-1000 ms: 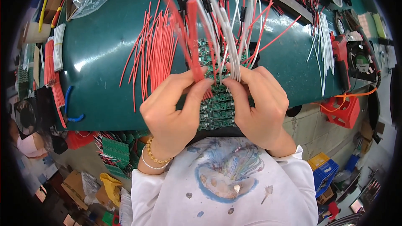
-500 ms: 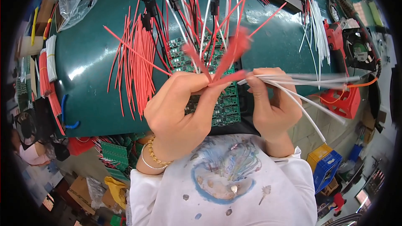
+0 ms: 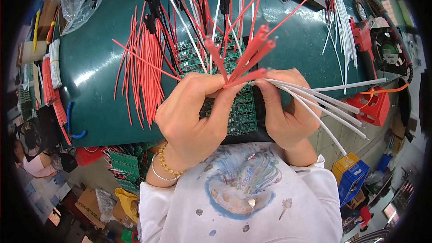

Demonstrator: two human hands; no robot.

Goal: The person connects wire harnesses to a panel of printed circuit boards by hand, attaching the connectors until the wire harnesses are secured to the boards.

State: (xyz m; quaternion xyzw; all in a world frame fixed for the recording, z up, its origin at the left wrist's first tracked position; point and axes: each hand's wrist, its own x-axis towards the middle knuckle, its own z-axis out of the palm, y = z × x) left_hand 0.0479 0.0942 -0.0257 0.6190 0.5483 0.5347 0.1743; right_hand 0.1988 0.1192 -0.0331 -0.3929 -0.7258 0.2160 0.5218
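Red wires (image 3: 251, 49) point lengthwise mostly far-right, pinched in my curled left hand (image 3: 193, 110); white wires (image 3: 348, 85) fan rightward, seemingly pinched in my curled right hand (image 3: 290, 117).

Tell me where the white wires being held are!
In the head view, the white wires are pinched in the right hand, fanning out to the right of the red wires in the left hand.

L hand (image 3: 192, 108) & R hand (image 3: 291, 113) nr e/o, both pinching.
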